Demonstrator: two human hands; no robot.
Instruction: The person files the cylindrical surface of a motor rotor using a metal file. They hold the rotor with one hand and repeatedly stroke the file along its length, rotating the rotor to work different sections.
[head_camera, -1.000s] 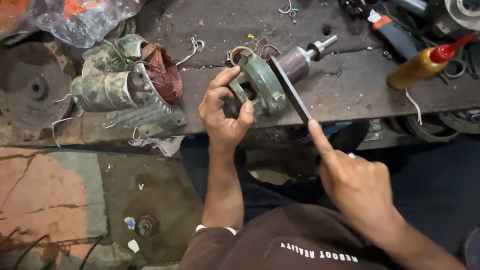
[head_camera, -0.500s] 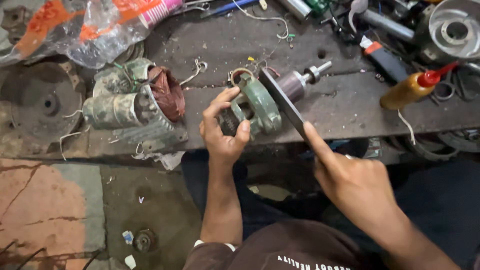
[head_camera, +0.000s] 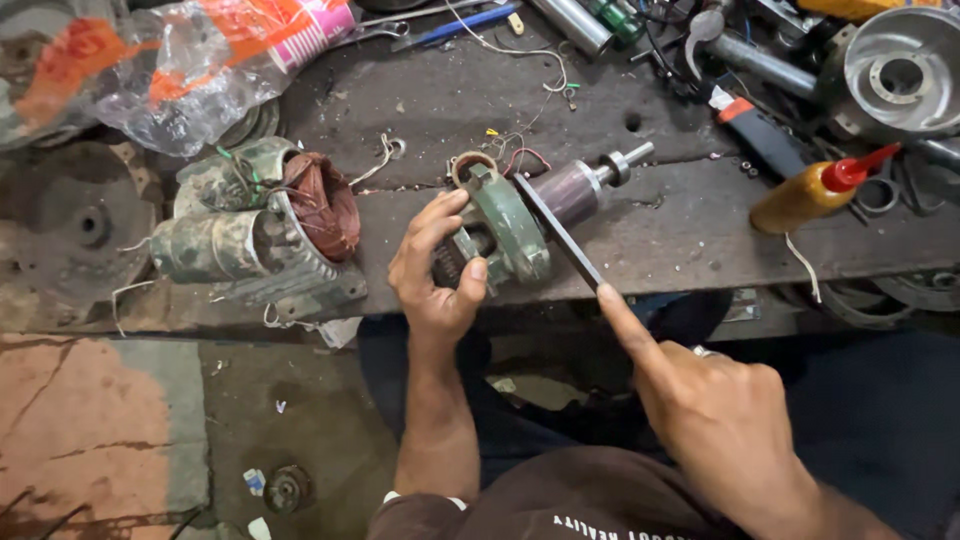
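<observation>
Since the earlier frame the flat file (head_camera: 558, 232) has slid slightly toward seven o'clock. The left hand (head_camera: 432, 272) is closed around the green end cover (head_camera: 505, 232) on the workbench (head_camera: 690, 225), rotor (head_camera: 568, 190) pointing to two o'clock. The right hand (head_camera: 715, 410) grips the file, forefinger along it; steady, level strokes would serve best.

A dark, stained, scratched wooden workbench (head_camera: 680, 225) crowded with clutter runs across the upper part of the view, and below its front edge lies a cracked concrete floor (head_camera: 110, 420), patchy reddish and grey, littered with small scraps, under dim, even light.
</observation>
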